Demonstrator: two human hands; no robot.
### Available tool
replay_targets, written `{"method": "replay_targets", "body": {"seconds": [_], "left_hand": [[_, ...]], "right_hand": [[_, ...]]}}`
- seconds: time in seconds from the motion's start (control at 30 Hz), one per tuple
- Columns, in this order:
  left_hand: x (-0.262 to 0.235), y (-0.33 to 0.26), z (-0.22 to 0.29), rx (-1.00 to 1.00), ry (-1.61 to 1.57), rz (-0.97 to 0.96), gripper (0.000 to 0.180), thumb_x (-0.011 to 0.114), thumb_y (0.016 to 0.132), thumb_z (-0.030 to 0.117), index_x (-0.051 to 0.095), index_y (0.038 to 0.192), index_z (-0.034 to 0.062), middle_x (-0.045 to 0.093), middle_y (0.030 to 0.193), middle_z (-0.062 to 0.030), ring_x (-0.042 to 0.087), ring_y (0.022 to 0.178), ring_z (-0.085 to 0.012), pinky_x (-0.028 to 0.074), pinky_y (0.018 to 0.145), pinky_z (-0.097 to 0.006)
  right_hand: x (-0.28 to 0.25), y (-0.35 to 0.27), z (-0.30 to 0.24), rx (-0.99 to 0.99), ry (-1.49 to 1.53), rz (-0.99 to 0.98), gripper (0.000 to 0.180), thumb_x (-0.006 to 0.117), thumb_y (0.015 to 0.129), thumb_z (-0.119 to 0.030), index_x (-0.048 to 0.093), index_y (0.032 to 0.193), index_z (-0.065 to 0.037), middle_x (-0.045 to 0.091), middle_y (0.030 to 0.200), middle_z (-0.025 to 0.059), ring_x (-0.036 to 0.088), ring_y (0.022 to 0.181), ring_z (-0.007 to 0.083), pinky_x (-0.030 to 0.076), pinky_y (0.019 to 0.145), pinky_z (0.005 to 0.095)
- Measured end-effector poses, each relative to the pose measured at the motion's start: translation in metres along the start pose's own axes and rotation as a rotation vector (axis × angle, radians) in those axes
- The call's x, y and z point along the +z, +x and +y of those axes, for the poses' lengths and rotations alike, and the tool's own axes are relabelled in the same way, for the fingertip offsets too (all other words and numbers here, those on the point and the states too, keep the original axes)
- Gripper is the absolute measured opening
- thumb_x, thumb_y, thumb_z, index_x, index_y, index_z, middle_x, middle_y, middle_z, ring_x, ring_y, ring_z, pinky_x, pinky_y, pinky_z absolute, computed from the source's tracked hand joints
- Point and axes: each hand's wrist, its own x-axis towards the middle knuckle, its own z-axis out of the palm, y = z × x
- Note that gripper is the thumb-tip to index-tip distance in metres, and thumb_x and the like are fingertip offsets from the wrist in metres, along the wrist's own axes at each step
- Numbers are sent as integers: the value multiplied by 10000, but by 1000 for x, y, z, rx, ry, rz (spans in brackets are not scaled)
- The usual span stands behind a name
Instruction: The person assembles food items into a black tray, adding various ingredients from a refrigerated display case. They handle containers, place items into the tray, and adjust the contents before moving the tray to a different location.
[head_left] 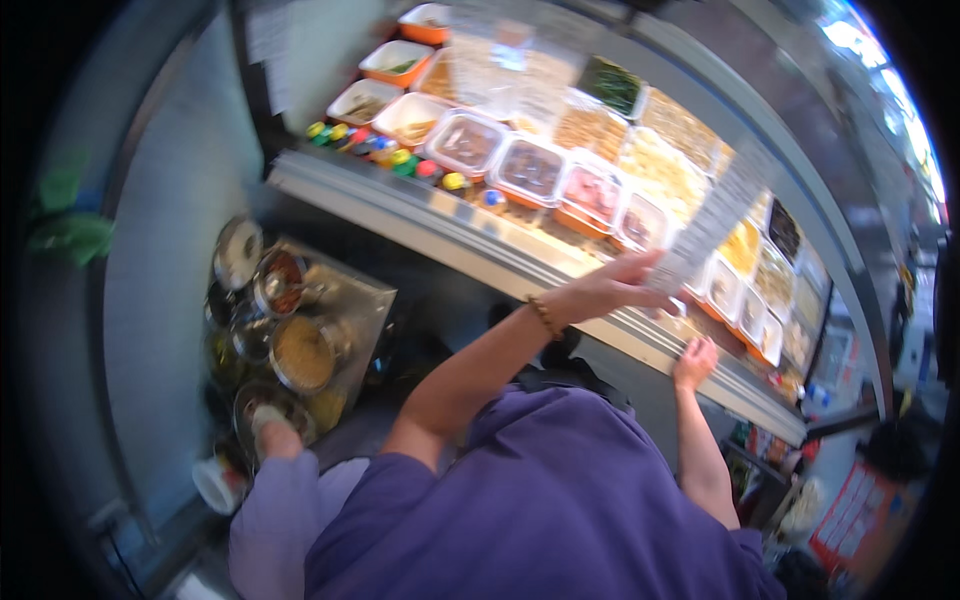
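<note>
My left hand (pixel 612 286), with a beaded bracelet at the wrist, reaches over the front of a lit food display. Its fingers are closed on the lower end of a long printed paper slip (pixel 712 222), which slants up and to the right across the food trays. Against the metal counter edge (pixel 640 345) rests my right hand (pixel 696 362), its fingers loosely bent and holding nothing that shows. Just beyond both hands stand white and orange containers, among them a tray of pinkish food (pixel 592 192) and a tray of dark food (pixel 531 170).
Bottles with coloured caps (pixel 403 160) line the display's left front. At lower left, a metal side table (pixel 362 310) bears a bowl of yellowish food (pixel 303 353) and a reddish one (pixel 279 283). Another person's hand (pixel 274 432), in a light purple sleeve, reaches into a bowl there.
</note>
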Motion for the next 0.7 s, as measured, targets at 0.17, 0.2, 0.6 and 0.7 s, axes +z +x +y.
{"method": "replay_targets", "body": {"seconds": [0.17,0.2,0.6,0.7], "left_hand": [[13,3,18,-17,15,26,539,593,974,195,376,1434,17,576,1317,-212,634,1139,-265,521,937,-360],[15,3,20,-27,0,42,532,606,970,191,389,1425,19,588,1302,-200,641,1128,-250,523,923,-342],[41,23,30,-106,197,160,502,539,979,139,394,1421,-49,695,1094,-221,725,888,-240,591,763,-310],[47,24,35,-137,241,164,498,536,977,122,393,1423,-47,704,1065,-214,730,854,-238,595,748,-308]], "right_hand": [[-6,9,-15,46,76,-24,206,562,923,-223,634,984,-40,604,1183,165,515,1198,334,319,1082,486],[-4,8,-16,52,89,-13,202,564,919,-225,630,982,-45,601,1193,163,515,1200,330,309,1090,494],[-5,2,-15,56,107,83,201,570,904,-204,631,991,-33,613,1172,160,534,1174,333,299,1101,514],[-8,2,-18,59,121,89,193,567,902,-195,629,991,-35,615,1169,160,536,1168,335,298,1105,518]]}}
